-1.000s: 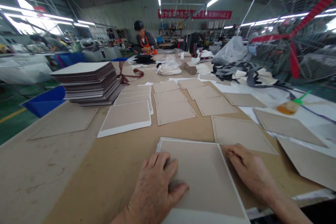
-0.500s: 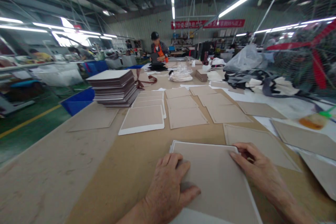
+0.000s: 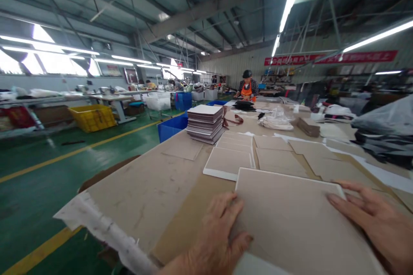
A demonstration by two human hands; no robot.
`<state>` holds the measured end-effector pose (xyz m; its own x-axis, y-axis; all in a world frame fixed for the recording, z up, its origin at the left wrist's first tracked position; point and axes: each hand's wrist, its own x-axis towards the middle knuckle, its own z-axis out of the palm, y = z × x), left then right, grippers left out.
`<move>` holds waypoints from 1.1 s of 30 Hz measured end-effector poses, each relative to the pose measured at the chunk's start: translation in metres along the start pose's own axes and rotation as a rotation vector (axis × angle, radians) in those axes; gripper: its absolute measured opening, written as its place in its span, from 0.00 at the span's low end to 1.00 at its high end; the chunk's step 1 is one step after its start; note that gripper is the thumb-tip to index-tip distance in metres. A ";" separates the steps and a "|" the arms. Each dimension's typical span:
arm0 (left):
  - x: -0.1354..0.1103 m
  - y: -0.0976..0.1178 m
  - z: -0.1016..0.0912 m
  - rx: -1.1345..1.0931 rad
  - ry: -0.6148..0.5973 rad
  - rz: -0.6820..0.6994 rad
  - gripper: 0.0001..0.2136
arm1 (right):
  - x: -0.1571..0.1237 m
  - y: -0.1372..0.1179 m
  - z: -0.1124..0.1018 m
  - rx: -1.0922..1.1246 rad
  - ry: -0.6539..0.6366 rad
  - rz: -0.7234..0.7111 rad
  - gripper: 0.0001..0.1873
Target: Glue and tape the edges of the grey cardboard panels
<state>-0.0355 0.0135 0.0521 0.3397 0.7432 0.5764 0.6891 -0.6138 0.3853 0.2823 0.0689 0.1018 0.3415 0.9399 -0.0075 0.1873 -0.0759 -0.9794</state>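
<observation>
A beige rectangular panel (image 3: 290, 210) with a pale border lies before me, a white sheet edge (image 3: 258, 265) showing below it at the bottom. My left hand (image 3: 214, 232) rests over the panel's left edge, fingers laid out and thumb spread apart on its surface. My right hand (image 3: 371, 215) pinches the far right corner, thumb on top and fingers at the edge. Just beyond, a similar beige panel on white backing (image 3: 227, 161) lies partly behind the held one.
A tall stack of boards (image 3: 205, 124) stands at the table's (image 3: 129, 197) far left, beside a blue bin (image 3: 172, 128). More beige panels (image 3: 280, 161) lie in rows. Clear plastic bags (image 3: 277, 118) sit farther back. A co-worker in an orange apron (image 3: 247, 89) stands at the far end.
My view has swung left, bringing the table's left edge and a yellow crate into sight. The panel's far edge now overlaps the panels behind it. Both hands stay on the panel.
</observation>
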 end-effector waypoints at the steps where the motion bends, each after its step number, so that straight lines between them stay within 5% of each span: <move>1: -0.003 -0.008 -0.007 0.025 0.023 -0.053 0.24 | 0.008 -0.011 0.019 0.028 -0.070 0.022 0.33; 6: -0.010 -0.064 -0.037 0.151 0.029 -0.256 0.19 | 0.062 -0.027 0.140 0.004 -0.300 -0.155 0.29; 9: -0.010 -0.109 -0.057 0.231 0.029 -0.331 0.15 | 0.098 -0.015 0.200 -0.154 -0.303 -0.231 0.25; 15: -0.010 -0.216 -0.103 0.467 -0.032 -0.545 0.14 | 0.135 0.005 0.241 -0.423 -0.268 -0.401 0.18; 19: -0.001 -0.282 -0.127 0.541 0.006 -0.710 0.14 | 0.125 0.001 0.264 -0.643 -0.347 -0.666 0.21; 23: 0.017 -0.331 -0.136 0.579 0.050 -0.849 0.15 | 0.095 -0.017 0.326 -0.705 -0.640 -0.670 0.25; 29: 0.033 -0.373 -0.127 0.581 0.083 -1.009 0.21 | 0.067 -0.030 0.435 -0.755 -0.724 -0.672 0.27; 33: 0.031 -0.384 -0.123 0.520 0.086 -1.060 0.24 | 0.060 -0.020 0.476 -0.813 -0.680 -0.637 0.23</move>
<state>-0.3679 0.2399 0.0105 -0.5886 0.7833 0.1998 0.7850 0.4949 0.3725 -0.1392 0.2848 0.0251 -0.5222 0.8488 0.0833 0.7453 0.5016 -0.4392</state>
